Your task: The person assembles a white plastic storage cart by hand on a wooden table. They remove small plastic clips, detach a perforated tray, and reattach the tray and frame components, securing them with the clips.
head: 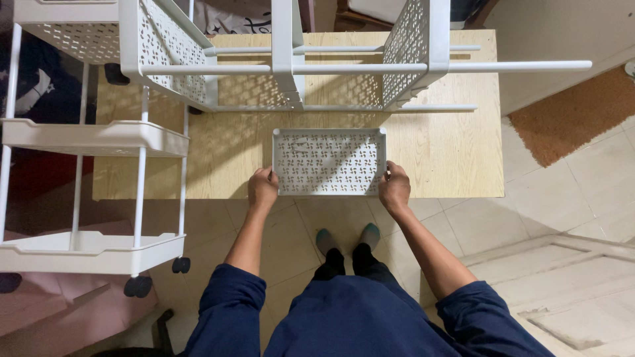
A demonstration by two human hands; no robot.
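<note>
A white perforated plastic tray lies flat near the front edge of a light wooden table. My left hand grips the tray's left front corner. My right hand grips its right front corner. Behind the tray, a partly built white rack lies on its side on the table, with perforated shelves joined by long white poles.
A finished white tiered cart on black wheels stands at the left of the table. My feet are on the tiled floor under the table edge. An orange-brown mat lies at the right.
</note>
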